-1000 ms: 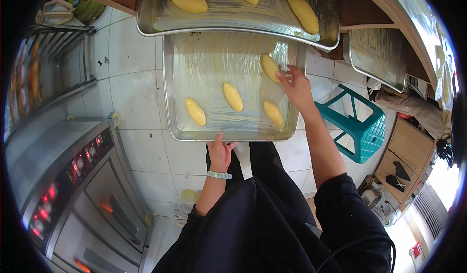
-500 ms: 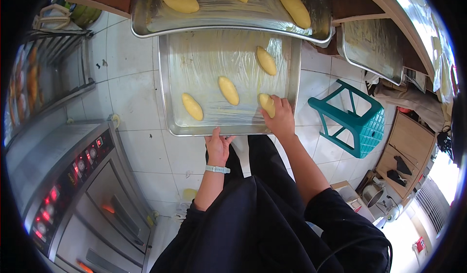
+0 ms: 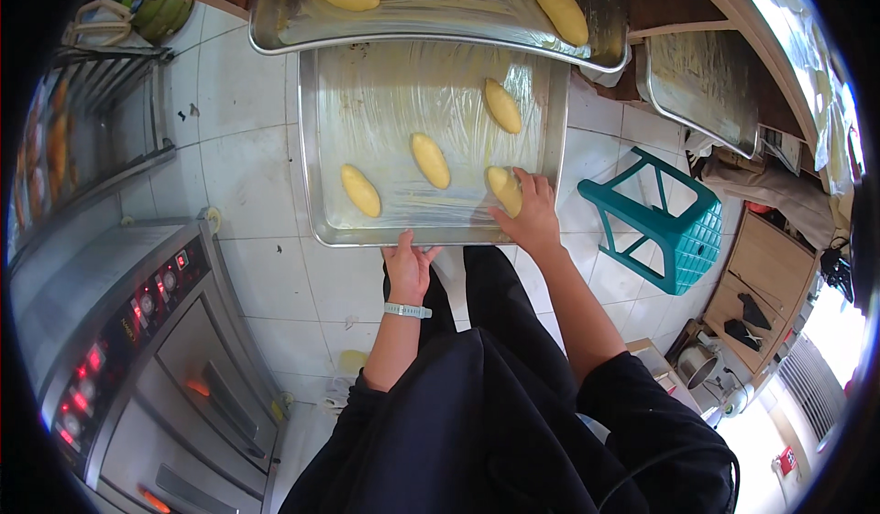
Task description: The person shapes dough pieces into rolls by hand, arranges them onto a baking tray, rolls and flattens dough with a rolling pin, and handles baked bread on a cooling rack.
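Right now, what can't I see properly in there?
All in the head view:
Near right dough: the right hand covers its near end.
Left hand: any fingers under the near tray are hidden by its rim.
Near tray: the far tray covers its far edge.
Far tray: its back is cut off by the picture's top edge.
Rack: its contents are too blurred to name.
Oven: its doors hide what is inside.

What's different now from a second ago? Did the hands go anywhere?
The right hand let go of the far right dough piece and came nearer the person, to the near right dough piece. It now has fingers and thumb around that one. The left hand stayed by the near rim of the tray, and the dough pieces show no clear shift on it.
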{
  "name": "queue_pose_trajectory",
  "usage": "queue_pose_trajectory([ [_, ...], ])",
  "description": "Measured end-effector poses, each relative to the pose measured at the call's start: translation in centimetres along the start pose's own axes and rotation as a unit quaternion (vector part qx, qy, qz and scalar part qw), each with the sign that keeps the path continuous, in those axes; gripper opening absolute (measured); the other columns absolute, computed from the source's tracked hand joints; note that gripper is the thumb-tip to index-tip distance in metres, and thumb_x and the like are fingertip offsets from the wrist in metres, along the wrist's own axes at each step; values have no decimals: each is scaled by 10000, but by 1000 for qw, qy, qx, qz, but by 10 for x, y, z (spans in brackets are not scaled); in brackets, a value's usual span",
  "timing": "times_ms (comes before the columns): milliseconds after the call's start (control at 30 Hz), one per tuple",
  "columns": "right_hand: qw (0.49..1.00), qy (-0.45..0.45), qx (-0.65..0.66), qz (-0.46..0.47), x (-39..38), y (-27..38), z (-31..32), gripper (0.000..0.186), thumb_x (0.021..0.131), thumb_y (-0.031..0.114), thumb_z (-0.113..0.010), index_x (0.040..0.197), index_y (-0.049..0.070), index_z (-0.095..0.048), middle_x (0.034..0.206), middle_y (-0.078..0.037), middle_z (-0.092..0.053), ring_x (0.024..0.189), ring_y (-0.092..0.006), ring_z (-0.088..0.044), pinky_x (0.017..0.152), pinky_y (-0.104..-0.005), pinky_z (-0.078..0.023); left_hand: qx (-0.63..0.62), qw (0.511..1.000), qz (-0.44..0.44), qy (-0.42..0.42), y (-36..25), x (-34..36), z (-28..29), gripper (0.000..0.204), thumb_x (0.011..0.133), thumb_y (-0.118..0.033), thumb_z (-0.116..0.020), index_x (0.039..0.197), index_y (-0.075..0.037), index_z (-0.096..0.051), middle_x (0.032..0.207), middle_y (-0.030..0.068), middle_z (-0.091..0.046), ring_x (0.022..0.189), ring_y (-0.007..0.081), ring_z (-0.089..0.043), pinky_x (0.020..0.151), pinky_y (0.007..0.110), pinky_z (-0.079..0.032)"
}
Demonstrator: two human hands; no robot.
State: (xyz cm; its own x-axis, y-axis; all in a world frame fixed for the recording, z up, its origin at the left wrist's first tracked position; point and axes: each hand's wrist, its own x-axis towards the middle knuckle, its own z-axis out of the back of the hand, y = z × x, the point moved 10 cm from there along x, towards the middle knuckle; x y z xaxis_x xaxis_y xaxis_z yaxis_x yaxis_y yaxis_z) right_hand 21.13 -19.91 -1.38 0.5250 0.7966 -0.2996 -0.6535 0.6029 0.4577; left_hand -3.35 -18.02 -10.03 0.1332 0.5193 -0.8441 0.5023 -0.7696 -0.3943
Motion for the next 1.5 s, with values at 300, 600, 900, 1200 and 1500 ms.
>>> queue_pose_trajectory([
  [300,999,-28,26,11,17,8,-7,359,750,222,-684,1075,100,-591,1048,-90,-568,997,-301,-555,796,-403,-498,-6,1000,-2,26,1,4,3,334,915,-80,-471,1237,-98,-384,1196,114,-518,1027,268,-596,769,493,-573],
  [600,996,-70,49,36,17,9,2,406,732,210,-722,1101,98,-595,1081,-101,-552,1003,-309,-550,811,-404,-487,2,999,1,32,2,3,-4,275,898,-70,-489,1169,-96,-448,1121,96,-563,990,261,-611,742,471,-580],
  [900,999,17,36,-34,-2,-9,-14,644,671,144,-768,1236,77,-469,1140,-160,-508,1080,-336,-498,877,-429,-451,7,1000,4,19,0,3,5,289,895,-67,-488,1181,-81,-444,1136,100,-559,994,273,-610,761,491,-572],
  [1200,989,47,133,-46,-3,-18,-15,654,627,42,-751,1218,43,-473,1071,-161,-531,979,-325,-548,846,-403,-474,0,1000,5,28,0,1,-3,294,899,-69,-480,1191,-84,-440,1136,95,-559,995,267,-611,764,485,-572],
  [1500,974,71,198,-89,-5,-47,-24,583,677,-36,-706,1216,39,-497,1026,-133,-556,941,-244,-573,752,-318,-542,-26,999,-4,33,0,0,-7,285,907,-80,-491,1188,-83,-445,1102,93,-579,947,244,-631,751,445,-580],
])
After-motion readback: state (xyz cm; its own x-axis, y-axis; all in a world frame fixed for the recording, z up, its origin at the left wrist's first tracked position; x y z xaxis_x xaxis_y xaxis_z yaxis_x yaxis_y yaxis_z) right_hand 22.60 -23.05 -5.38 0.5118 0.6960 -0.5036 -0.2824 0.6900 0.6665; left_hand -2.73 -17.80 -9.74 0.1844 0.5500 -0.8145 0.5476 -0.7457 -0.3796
